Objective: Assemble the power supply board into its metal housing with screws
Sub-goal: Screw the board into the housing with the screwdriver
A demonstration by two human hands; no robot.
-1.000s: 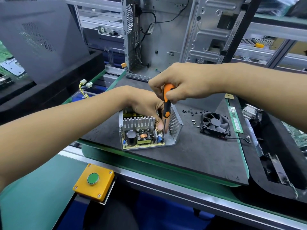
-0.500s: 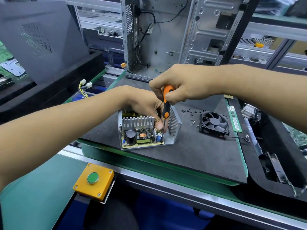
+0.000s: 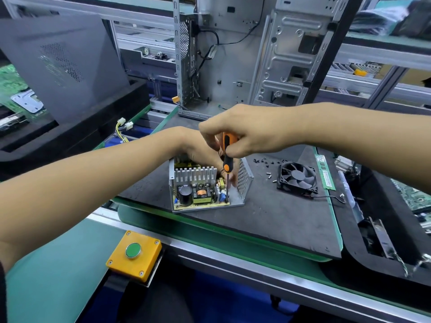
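The power supply board [image 3: 198, 194], with a black capacitor, a copper coil and a finned heatsink, lies inside its open metal housing [image 3: 245, 178] on the dark mat. My right hand [image 3: 251, 131] grips the handle of an orange and black screwdriver [image 3: 226, 157] from above. The shaft stands upright with its tip at the board's near right corner. My left hand [image 3: 203, 152] reaches into the housing behind the heatsink, fingers by the screwdriver shaft; what they touch is hidden. Loose screws [image 3: 268, 169] lie scattered right of the housing.
A black fan [image 3: 297, 177] with its wire and a green memory stick [image 3: 325, 172] lie to the right. An open computer case [image 3: 233, 54] stands behind the mat. A yellow box with a green button [image 3: 134, 251] sits at the near edge. Black foam trays flank both sides.
My right hand's fingers have shifted round the screwdriver handle. The housing and my left hand stay where they were.
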